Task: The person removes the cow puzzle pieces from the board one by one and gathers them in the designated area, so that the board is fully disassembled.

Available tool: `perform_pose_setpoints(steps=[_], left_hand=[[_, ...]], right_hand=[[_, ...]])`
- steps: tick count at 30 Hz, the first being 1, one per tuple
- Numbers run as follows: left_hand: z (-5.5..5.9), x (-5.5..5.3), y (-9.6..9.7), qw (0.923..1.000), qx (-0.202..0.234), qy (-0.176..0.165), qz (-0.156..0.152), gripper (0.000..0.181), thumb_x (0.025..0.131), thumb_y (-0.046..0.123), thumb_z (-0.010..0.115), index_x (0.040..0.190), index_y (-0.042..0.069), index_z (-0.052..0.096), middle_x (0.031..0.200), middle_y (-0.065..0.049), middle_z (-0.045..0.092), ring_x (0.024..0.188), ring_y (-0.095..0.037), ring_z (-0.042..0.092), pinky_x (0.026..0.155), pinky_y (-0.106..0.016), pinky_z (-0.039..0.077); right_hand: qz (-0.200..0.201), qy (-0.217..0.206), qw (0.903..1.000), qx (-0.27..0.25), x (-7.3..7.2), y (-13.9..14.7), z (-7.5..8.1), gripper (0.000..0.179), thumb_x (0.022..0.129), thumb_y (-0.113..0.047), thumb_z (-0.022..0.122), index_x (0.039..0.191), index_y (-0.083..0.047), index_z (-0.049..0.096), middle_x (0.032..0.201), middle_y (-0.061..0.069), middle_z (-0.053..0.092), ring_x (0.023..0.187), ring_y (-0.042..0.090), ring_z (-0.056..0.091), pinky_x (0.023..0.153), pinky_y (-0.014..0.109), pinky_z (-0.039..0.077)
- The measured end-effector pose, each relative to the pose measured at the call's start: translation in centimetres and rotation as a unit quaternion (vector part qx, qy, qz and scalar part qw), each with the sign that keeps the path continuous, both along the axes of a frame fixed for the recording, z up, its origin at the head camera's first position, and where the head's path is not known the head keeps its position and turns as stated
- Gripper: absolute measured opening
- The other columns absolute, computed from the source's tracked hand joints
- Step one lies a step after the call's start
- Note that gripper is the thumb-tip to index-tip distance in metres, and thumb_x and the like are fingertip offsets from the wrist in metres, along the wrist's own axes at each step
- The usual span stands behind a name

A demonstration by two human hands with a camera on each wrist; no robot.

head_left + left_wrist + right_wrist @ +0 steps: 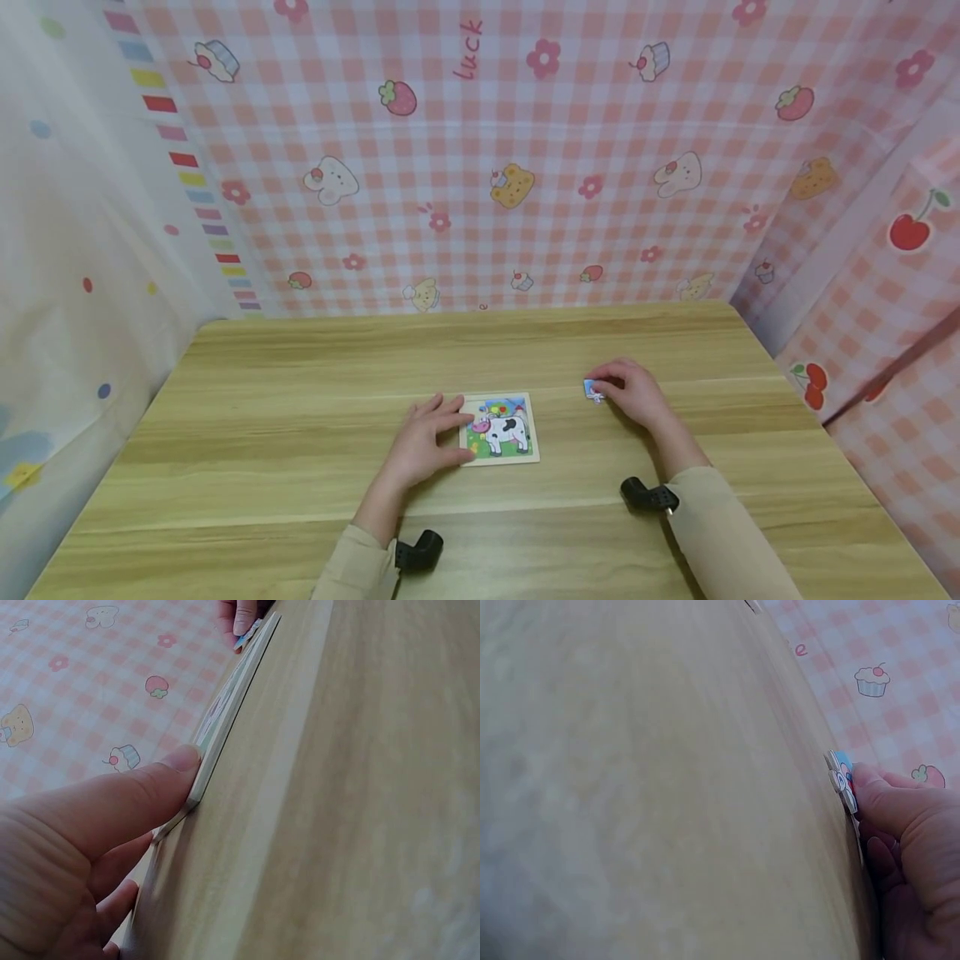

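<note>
Cow puzzle (507, 432) is lying on the table (300, 492) in the head view; my left hand (422, 443) is resting, fingers spread, on its left edge, while my right hand (634, 395) is pinching a piece (593, 389). In the left wrist view, my thumb is touching the rim. In the right, I'm gripping that piece.

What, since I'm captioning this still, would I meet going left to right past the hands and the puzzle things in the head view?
Left hand → cow puzzle → loose puzzle piece → right hand.
</note>
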State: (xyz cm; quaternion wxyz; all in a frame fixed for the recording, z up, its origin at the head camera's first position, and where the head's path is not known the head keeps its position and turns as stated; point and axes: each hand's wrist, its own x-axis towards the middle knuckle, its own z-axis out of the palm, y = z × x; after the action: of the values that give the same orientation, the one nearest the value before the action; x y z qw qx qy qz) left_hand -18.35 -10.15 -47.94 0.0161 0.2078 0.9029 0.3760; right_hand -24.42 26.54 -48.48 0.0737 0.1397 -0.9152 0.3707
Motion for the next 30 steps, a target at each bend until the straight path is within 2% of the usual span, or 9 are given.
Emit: perform_pose_setpoints(steps=[17, 25, 30], left_hand=[[-0.14, 0.05, -0.05, 1.0000, 0.004, 0.001, -0.001, 0.052, 0.078, 0.025, 0.085, 0.125, 0.010, 0.070, 0.148, -0.008, 0.049, 0.144, -0.039, 0.028, 0.119, -0.057, 0.006], [-0.11, 0.01, -0.04, 1.0000, 0.000, 0.004, -0.002, 0.052, 0.078, 0.026, 0.085, 0.125, 0.010, 0.070, 0.148, -0.008, 0.049, 0.144, -0.038, 0.028, 0.119, -0.057, 0.007], [-0.19, 0.02, -0.05, 1.0000, 0.000, 0.006, -0.004, 0.052, 0.078, 0.026, 0.085, 0.125, 0.011, 0.070, 0.148, -0.008, 0.049, 0.144, -0.038, 0.028, 0.118, -0.057, 0.007]], right_hand=[[-0.017, 0.008, 0.9998, -0.007, 0.01, -0.28, -0.30, 0.008, 0.091, -0.005, 0.071, 0.098, -0.005, 0.075, 0.097, 0.009, 0.063, 0.086, 0.021, 0.057, 0.075, 0.034, 0.048], [-0.037, -0.031, 0.9965, -0.069, 0.50, 0.07, 0.33, 0.022, 0.096, -0.012, 0.066, 0.114, 0.000, 0.070, 0.112, 0.017, 0.064, 0.101, 0.027, 0.059, 0.087, 0.040, 0.048], [-0.029, -0.022, 0.9967, -0.072, 0.75, 0.04, 0.67, 0.023, 0.096, -0.014, 0.066, 0.116, -0.002, 0.069, 0.110, 0.015, 0.066, 0.096, 0.024, 0.060, 0.082, 0.034, 0.050]])
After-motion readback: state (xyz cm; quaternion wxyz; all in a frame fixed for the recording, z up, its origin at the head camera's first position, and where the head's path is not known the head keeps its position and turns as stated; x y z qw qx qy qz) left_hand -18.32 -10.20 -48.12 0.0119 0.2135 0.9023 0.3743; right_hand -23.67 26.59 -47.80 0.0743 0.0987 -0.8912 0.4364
